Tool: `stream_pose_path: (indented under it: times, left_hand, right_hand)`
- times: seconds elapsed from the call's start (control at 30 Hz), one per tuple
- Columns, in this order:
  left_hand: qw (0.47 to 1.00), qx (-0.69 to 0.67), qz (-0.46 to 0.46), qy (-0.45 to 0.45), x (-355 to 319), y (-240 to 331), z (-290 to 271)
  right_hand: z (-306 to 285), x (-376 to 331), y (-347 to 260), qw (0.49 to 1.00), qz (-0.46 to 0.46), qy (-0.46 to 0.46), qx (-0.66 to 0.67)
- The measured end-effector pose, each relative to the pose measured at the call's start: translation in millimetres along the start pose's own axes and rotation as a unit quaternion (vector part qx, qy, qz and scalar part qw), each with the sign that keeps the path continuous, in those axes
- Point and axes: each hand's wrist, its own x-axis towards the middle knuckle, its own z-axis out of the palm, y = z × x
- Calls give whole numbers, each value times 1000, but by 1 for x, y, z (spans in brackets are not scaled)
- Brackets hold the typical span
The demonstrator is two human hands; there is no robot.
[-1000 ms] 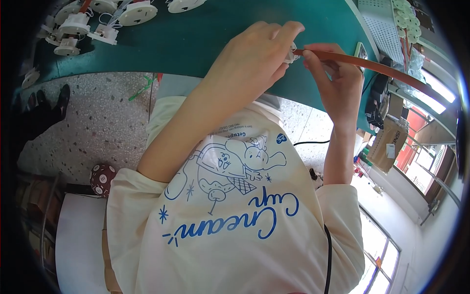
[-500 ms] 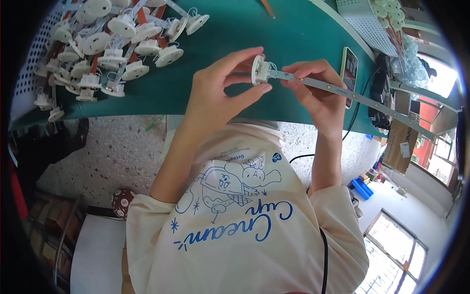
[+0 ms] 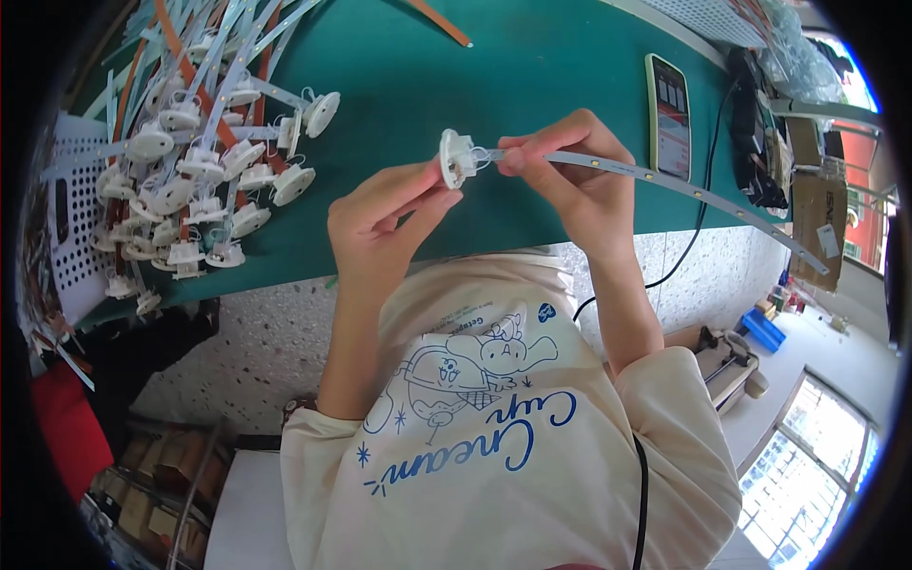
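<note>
My left hand [image 3: 385, 223] is closed, pinching the lower edge of a white round lamp base [image 3: 455, 160] between thumb and fingers. The disc stands on edge, its raised housing and thin white wires facing right. Those wires run to the end of a narrow LED strip [image 3: 655, 177] with small yellow chips. My right hand [image 3: 581, 185] grips the strip near its wired end between thumb and index finger. From there the strip stretches to the right and droops past the table edge. Both hands are above the green table [image 3: 399, 90].
Many similar lamp bases [image 3: 204, 190] with strips lie heaped at the left, beside a white perforated basket [image 3: 81, 218]. A phone [image 3: 670, 119] lies at the right near a black cable [image 3: 705, 204]. An orange-brown strip [image 3: 439, 21] lies at the back. A cardboard box [image 3: 819, 223] is at far right.
Both hands, with the lamp base and strip, have shifted left in the picture. My left fingers, earlier spread around the disc, now pinch its lower edge. The view has tilted, showing more of the heap.
</note>
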Motion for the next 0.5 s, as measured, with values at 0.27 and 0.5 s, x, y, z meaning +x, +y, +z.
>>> stream_pose_path:
  times: [0.27,0.5]
  left_hand:
    - [990,-64,-96,82,10,11,17]
    - [970,200,-36,130,-12,34,-27]
  right_hand:
    - [-8,14,6,992,53,-104,53]
    - [-38,38,2,974,108,-200,15]
